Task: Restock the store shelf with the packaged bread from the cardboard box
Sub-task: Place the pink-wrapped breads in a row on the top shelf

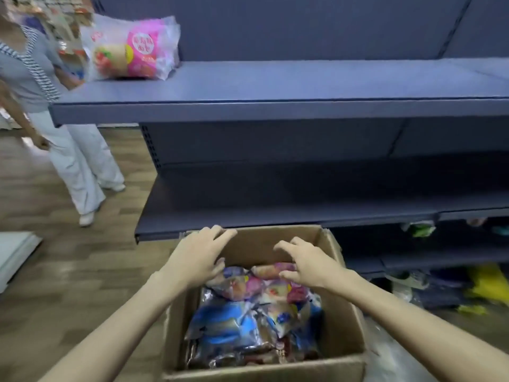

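An open cardboard box (344,334) stands on the floor below me, filled with several bread packs in blue, pink and clear wrappers (248,312). Both my hands reach over its far end. My left hand (199,257) hovers with fingers spread, its fingertips touching the top pack. My right hand (305,264) is spread too, fingers curling down onto a pink-wrapped pack (271,268). Neither hand has closed around anything. One pink and clear bread pack (132,49) lies at the left end of the upper grey shelf (303,84).
A lower grey shelf (275,205) juts out just above the box's far edge. Another person in white trousers (80,166) stands at the left by the shelf end. Coloured goods (484,288) sit on the bottom shelves at right. Wood-pattern floor lies to the left.
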`<action>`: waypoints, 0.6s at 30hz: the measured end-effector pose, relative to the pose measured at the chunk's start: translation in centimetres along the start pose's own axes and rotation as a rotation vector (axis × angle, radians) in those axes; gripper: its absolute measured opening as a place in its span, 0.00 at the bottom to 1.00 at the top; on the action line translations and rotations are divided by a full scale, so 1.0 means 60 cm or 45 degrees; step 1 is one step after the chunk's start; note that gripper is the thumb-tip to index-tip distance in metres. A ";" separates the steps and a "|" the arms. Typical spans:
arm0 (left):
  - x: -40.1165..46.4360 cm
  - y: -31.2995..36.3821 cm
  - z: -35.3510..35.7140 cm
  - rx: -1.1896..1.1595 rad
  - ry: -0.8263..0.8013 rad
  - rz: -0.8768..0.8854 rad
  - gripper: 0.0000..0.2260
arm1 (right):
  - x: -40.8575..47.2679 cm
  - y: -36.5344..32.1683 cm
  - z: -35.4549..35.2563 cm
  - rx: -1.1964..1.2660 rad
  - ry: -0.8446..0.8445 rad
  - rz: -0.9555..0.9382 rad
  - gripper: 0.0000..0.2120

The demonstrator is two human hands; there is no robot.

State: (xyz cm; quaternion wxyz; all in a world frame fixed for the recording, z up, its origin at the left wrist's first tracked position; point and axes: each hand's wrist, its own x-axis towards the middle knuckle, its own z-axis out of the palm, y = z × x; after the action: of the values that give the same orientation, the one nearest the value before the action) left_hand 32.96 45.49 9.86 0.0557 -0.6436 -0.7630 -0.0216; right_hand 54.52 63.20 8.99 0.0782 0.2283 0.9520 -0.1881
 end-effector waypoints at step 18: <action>0.077 0.164 0.202 -0.094 -0.555 0.052 0.22 | -0.064 0.079 0.135 0.299 -0.220 0.429 0.34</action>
State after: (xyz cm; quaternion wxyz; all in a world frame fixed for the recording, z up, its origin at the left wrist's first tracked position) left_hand 41.18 52.93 -2.01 -0.1336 -0.6500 -0.7425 0.0913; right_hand 60.65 62.36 0.96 0.1627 0.3746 0.8618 -0.3009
